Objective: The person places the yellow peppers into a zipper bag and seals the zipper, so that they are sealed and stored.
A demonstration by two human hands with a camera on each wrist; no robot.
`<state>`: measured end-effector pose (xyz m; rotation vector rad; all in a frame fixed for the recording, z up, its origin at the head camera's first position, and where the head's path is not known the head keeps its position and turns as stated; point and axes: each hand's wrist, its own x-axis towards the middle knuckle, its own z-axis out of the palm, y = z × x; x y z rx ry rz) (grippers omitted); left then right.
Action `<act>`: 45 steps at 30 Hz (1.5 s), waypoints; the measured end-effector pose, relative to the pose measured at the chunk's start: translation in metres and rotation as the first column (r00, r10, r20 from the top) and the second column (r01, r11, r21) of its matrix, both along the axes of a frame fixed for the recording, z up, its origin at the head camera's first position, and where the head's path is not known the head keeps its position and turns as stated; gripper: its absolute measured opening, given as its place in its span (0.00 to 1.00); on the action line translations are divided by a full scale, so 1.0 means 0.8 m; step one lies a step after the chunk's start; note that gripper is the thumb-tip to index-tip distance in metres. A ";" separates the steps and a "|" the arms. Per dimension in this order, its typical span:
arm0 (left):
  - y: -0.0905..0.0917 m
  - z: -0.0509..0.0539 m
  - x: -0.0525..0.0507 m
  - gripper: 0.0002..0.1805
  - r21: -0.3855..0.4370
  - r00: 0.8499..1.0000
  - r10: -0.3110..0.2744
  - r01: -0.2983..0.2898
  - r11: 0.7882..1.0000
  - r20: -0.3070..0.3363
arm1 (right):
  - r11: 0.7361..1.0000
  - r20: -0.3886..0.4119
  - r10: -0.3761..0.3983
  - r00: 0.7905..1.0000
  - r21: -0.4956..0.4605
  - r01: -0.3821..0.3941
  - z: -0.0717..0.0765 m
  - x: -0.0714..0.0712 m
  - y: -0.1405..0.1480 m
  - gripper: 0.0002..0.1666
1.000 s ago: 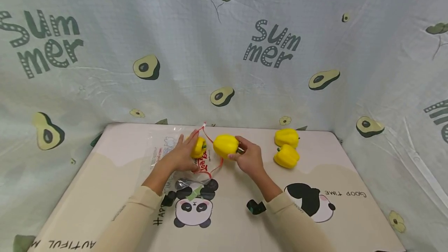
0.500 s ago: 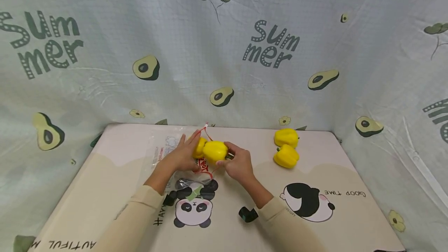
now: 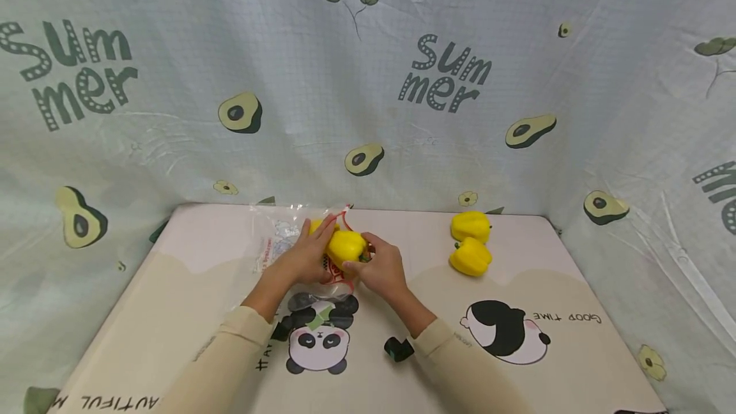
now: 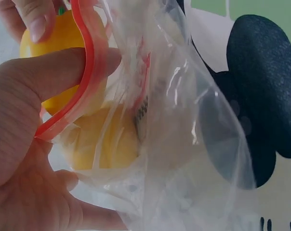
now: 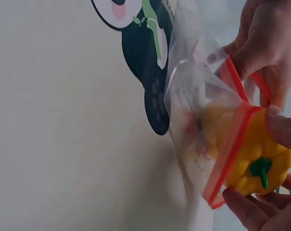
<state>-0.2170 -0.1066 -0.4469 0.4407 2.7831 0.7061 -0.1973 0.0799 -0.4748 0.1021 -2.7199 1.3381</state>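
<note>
Yellow pepper [image 5: 261, 168] in the right hand [image 3: 382, 268] sits at the mouth of a clear plastic bag [image 4: 184, 144], its far end within the red rim [image 5: 232, 154] and its green stem outside, facing the right hand. The right hand pinches it near the stem, thumb on one side and fingers on the other. The left hand [image 3: 305, 257] is spread at the bag's mouth, its thumb straight and passing through the red rim. A second pepper [image 4: 104, 149] lies inside the bag, seen through the film beside the left hand. Beneath both hands is a pale worktop [image 3: 368, 391], with a printed panda [image 3: 319, 340] on the near side of the bag. Well apart to the right of the right hand, two more yellow peppers [image 3: 470, 241] rest on the worktop, touching each other. Small black devices [image 3: 398, 349] show at the wrists, by beige sleeves [image 3: 460, 350]. Beyond the hands hangs a pale curtain [image 3: 287, 37] printed with avocados and lettering.
</note>
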 end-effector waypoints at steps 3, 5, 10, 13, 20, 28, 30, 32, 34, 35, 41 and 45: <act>-0.001 -0.002 -0.002 0.67 -0.004 1.000 0.007 -0.007 1.000 0.003 | 0.999 -0.009 -0.032 0.999 -0.011 0.032 -0.005 -0.001 0.000 0.41; -0.002 -0.002 -0.003 0.68 -0.012 1.000 0.005 -0.005 1.000 0.000 | 0.999 -0.026 -0.040 0.999 -0.008 0.040 -0.008 -0.002 0.001 0.40; -0.001 -0.003 -0.006 0.67 -0.016 1.000 -0.002 0.002 1.000 -0.008 | 1.000 -0.049 0.003 0.999 0.017 -0.002 -0.015 -0.011 0.001 0.39; 0.001 -0.002 -0.007 0.68 -0.007 1.000 0.000 0.000 1.000 -0.007 | 0.999 -0.021 0.042 0.999 0.024 -0.042 -0.018 -0.016 -0.001 0.39; 0.003 0.005 -0.007 0.67 -0.006 1.000 0.003 -0.003 1.000 0.001 | 0.995 0.020 0.093 0.995 0.042 -0.094 -0.024 -0.030 -0.004 0.40; 0.005 0.004 -0.007 0.66 -0.013 1.000 -0.001 0.001 1.000 0.000 | 0.999 0.032 0.009 0.999 -0.036 -0.008 -0.032 -0.037 -0.007 0.41; 0.005 0.004 -0.007 0.66 -0.016 1.000 0.000 -0.001 1.000 -0.012 | 0.999 0.008 0.013 1.000 -0.033 -0.013 -0.033 -0.039 -0.008 0.42; 0.005 0.005 -0.007 0.65 -0.019 1.000 0.001 -0.001 1.000 -0.016 | 0.999 -0.008 0.025 1.000 -0.022 -0.025 -0.031 -0.040 -0.007 0.42; 0.005 0.005 -0.006 0.65 -0.025 1.000 -0.004 0.004 1.000 -0.022 | 0.999 -0.007 0.042 0.999 -0.011 -0.043 -0.031 -0.041 -0.007 0.43; 0.004 0.005 -0.006 0.65 -0.029 1.000 -0.008 0.008 1.000 -0.024 | 0.999 0.000 0.050 0.999 -0.012 -0.050 -0.030 -0.041 -0.007 0.44; 0.004 0.005 -0.008 0.65 -0.019 1.000 -0.003 0.002 1.000 -0.010 | 0.992 0.030 0.045 0.999 -0.123 -0.041 -0.029 -0.042 -0.004 0.43; 0.005 0.006 -0.008 0.65 -0.020 1.000 0.001 0.000 1.000 0.009 | 0.993 0.002 0.003 1.000 -0.119 -0.003 -0.030 -0.042 -0.007 0.35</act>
